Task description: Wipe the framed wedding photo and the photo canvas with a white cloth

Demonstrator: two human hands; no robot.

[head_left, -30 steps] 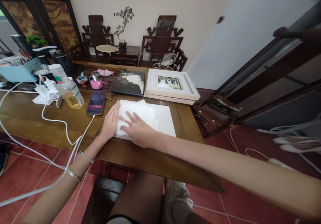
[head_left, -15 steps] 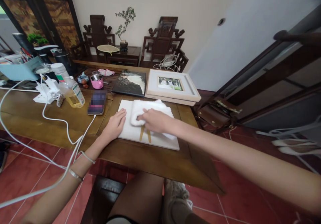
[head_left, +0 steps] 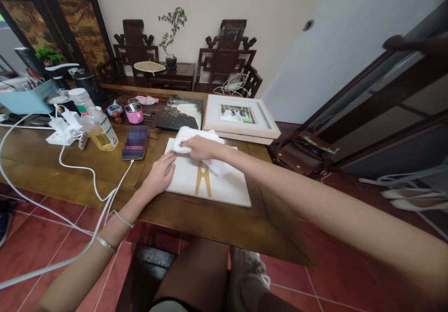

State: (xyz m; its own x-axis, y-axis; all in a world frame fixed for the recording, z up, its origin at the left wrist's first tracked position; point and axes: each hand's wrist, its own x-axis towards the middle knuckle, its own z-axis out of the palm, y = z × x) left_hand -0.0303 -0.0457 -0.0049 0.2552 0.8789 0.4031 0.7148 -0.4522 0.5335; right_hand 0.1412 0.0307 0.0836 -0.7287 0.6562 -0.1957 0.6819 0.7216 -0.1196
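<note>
A flat white board (head_left: 227,188) with a tan, forked shape on its face lies on the wooden table (head_left: 196,223). My left hand (head_left: 161,174) rests on the board's left edge, its fingers stretched out. Near the far edge, my right hand (head_left: 201,147) presses a folded white cloth (head_left: 189,134) down on the board. Its fingers are bent into the cloth, which hides the upper part of the board and of the tan shape.
Behind the board lie a dark photo panel (head_left: 180,114) and a white picture frame (head_left: 213,121). On the left are a phone (head_left: 135,143) on a charging cable, a bottle of yellow liquid (head_left: 100,130), a pink cup (head_left: 134,114) and a power strip (head_left: 59,132).
My right hand has slid the cloth away from me and a little left, uncovering more of the tan shape. My left hand has stayed at the board's left edge.
</note>
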